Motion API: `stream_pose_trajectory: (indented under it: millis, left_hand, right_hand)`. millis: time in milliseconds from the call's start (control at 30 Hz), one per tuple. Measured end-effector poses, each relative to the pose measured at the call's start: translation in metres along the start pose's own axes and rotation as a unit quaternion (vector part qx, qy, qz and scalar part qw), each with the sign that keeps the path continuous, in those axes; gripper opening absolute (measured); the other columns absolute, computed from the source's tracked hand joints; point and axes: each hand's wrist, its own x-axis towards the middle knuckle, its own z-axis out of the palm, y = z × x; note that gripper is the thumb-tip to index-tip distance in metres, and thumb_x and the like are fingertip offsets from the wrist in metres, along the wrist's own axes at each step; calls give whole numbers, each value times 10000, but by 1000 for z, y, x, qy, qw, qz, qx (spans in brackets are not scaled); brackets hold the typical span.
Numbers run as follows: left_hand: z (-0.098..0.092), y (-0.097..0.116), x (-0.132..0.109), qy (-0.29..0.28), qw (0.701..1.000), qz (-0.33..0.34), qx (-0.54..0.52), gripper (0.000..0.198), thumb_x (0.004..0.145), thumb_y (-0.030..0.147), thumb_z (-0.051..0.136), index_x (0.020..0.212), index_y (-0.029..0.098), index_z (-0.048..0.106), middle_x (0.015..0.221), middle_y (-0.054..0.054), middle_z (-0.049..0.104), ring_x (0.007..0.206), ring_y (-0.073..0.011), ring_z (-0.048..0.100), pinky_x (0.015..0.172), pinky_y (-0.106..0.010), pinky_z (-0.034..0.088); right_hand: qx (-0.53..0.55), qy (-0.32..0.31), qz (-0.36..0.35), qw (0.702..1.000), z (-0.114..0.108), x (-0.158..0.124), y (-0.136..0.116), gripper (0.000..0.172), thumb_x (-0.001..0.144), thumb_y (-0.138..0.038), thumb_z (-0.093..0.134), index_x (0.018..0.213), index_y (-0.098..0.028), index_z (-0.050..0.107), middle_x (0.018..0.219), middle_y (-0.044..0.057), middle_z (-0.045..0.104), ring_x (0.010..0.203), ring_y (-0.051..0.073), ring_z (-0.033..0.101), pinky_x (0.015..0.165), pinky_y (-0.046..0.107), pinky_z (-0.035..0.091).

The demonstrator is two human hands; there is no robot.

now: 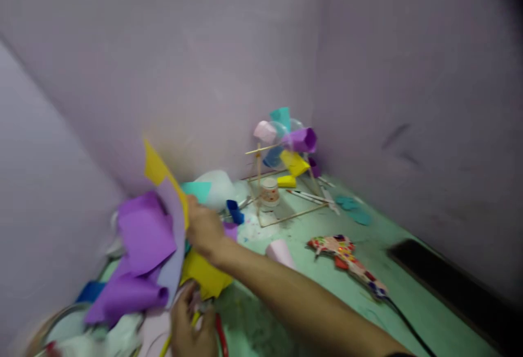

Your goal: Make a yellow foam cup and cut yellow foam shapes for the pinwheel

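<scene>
My right hand (204, 229) reaches to the left across the green table (327, 286) and grips a lilac sheet of paper (175, 237) in a pile of coloured sheets, purple (143, 231) and yellow (204, 275). The fingers are closed on the sheet's edge. My left hand (192, 327) is at the bottom edge, fingers curled around something thin and yellow, blurred. Red handles (222, 338) lie just beside it.
A stick-and-paper-cone wheel model (286, 150) stands in the far corner with a small cup (269, 191). A patterned glue gun (351, 261) with a black cord lies to the right. A dark slab (433, 278) lies by the right wall. Lilac partition walls enclose the table.
</scene>
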Motion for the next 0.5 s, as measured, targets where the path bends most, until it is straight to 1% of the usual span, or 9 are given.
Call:
stream_pose_trajectory:
  millis: [33,67,100,200,267,367,433,467,500]
  left_hand:
    - [-1,5,-3,-1,1000,7,2,471,685,348,534,1115,158,511,1245,-139,537,1152,-310,529,978,-447,429]
    - [-2,9,-5,20,1000,16,7,458,718,330,498,1141,155,499,1267,-138,516,1190,-299,497,1004,-444,400]
    - [-2,13,-6,24,999,18,13,440,735,303,477,1145,146,493,1268,-142,510,1207,-295,477,1022,-449,376]
    - [-5,21,-9,19,1000,13,19,395,738,231,480,1122,144,510,1233,-139,534,1199,-285,481,1021,-442,373]
    - [-6,22,-10,16,1000,7,18,382,743,209,482,1120,151,508,1220,-134,541,1189,-279,490,1010,-434,385]
    - [-6,22,-11,20,999,5,25,377,763,214,473,1136,162,498,1225,-126,532,1188,-278,488,1008,-438,384]
    - [-5,23,-12,20,999,12,36,382,769,224,475,1145,163,494,1232,-123,524,1184,-281,486,1005,-442,385]
    - [-4,25,-14,21,999,19,42,384,771,230,477,1149,164,492,1235,-122,520,1182,-282,484,1004,-440,386]
    - [-3,27,-16,25,998,29,47,383,773,234,477,1150,166,490,1235,-119,517,1183,-281,482,1006,-438,383]
  right_hand:
    - [6,18,-3,1000,-2,3,2,388,783,-62,466,1167,-111,439,971,143,696,822,252,685,652,301,516]
    - [12,35,-7,999,-4,5,4,385,792,-45,441,1171,-113,433,978,137,692,837,245,680,674,296,509]
    - [17,52,-10,998,-7,7,6,385,806,-38,416,1183,-116,424,979,128,690,845,238,676,693,292,502]
    - [18,101,-8,995,-28,6,12,405,843,-48,361,1242,-109,388,948,120,690,821,234,671,702,294,491]
    - [11,135,0,991,-51,-2,19,413,875,-82,337,1287,-103,355,1003,136,674,874,238,657,752,307,485]
    - [5,183,18,983,-94,-24,34,412,923,-128,274,1333,-140,315,1060,114,649,894,217,649,773,312,491]
    - [39,265,20,963,-123,-44,42,377,933,-182,321,1308,-174,359,1097,102,626,808,190,658,690,298,515]
    - [50,296,28,954,-136,-57,45,377,924,-191,356,1300,-194,369,1127,96,612,747,170,654,637,290,519]
    - [63,315,38,946,-148,-71,47,366,921,-201,373,1286,-215,384,1110,88,617,684,152,643,583,280,515]
